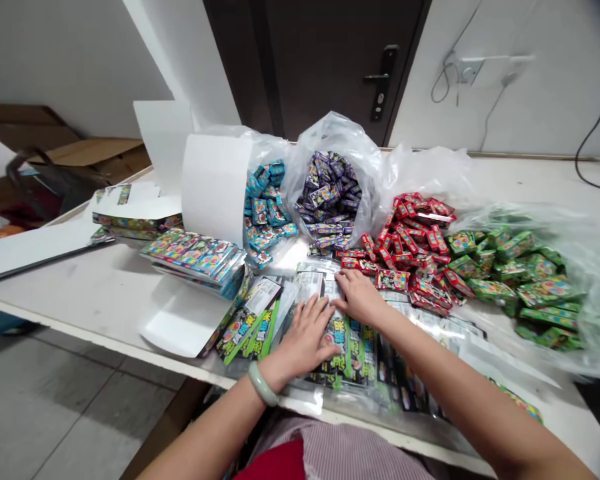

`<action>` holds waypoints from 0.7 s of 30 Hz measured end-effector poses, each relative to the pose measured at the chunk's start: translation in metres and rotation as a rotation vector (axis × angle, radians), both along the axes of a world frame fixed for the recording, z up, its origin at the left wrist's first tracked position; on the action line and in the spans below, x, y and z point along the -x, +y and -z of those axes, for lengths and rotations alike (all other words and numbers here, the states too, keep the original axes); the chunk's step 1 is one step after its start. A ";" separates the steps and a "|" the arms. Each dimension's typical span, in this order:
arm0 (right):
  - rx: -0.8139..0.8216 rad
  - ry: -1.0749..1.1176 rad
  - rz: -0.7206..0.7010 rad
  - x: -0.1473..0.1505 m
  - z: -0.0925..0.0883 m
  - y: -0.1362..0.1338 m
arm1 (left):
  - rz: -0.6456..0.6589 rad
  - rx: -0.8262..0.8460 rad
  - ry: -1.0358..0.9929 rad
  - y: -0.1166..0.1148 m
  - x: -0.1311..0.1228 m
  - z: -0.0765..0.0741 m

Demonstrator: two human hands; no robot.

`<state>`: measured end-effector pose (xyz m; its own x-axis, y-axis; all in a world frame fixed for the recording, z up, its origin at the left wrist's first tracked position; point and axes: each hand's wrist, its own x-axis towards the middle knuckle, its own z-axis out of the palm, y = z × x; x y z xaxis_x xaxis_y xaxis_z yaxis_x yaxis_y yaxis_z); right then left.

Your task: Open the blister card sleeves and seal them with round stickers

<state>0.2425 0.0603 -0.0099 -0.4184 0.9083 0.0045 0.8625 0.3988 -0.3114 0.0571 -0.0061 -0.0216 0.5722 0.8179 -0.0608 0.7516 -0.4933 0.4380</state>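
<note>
Printed foil candy packets (347, 350) lie in an overlapping layer under both hands, directly below my view, their green-printed faces up and silvery sheets fanning out around them. Step in hand, as I read the feed: pressing and squaring this layer. The next move calls for lifting the fingers clear of whichever packet is wanted.

The left hand (303, 337), with a pale jade bangle (263, 385) at the wrist, lies flat and open on the layer, fingers spread slightly. The right hand (360, 298) rests narrower, its fingers together at the layer's far edge. I see neither gripping anything.

Ahead of the hands, clear plastic bags (333, 137) spill small glossy card boxes: teal boxes (265, 213), purple boxes (327, 193), red boxes (410, 233) and, ahead and to the right, green boxes (520, 280). Ahead and to the left of the left hand sits a slumped stack of printed cartons (193, 263). Nearer that hand lies a smooth white card sheet (185, 320). All rest on a white table (105, 287).
</note>
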 end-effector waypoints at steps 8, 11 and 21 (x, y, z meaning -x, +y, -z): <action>0.035 -0.188 -0.071 -0.005 -0.014 0.001 | -0.093 -0.074 -0.039 -0.007 -0.007 0.022; 0.051 -0.215 -0.031 -0.019 -0.016 -0.007 | -0.097 -0.077 -0.038 -0.007 -0.007 0.024; 0.068 0.021 0.134 -0.015 -0.007 -0.017 | -0.099 -0.088 -0.062 -0.008 -0.006 0.028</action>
<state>0.2580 0.0435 -0.0032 -0.2937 0.9545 -0.0517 0.8997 0.2578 -0.3523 0.0627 -0.0142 -0.0494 0.4891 0.8710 0.0470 0.7711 -0.4569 0.4435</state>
